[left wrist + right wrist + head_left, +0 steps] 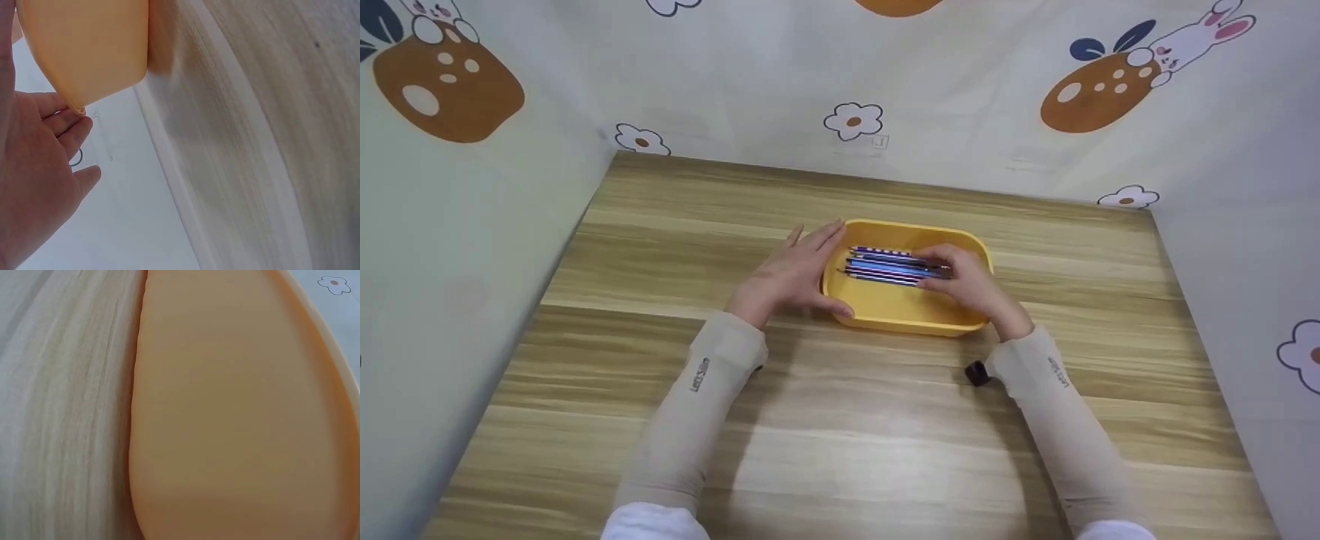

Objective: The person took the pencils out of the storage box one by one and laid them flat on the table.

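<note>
Pale cloth walls [750, 82] with orange fruit, bunnies and flowers stand round a wood-grain table [855, 450], and a yellow, rounded rectangular tray [877, 304] sits toward its far side. Person's left hand [791, 274] is spread at the tray's left end, thumb and fingers well apart, touching the rim. Right hand [969, 279] grips the right end of some slim striped, mostly blue-and-white pencils [883, 268], bunched side by side inside the tray.
</note>
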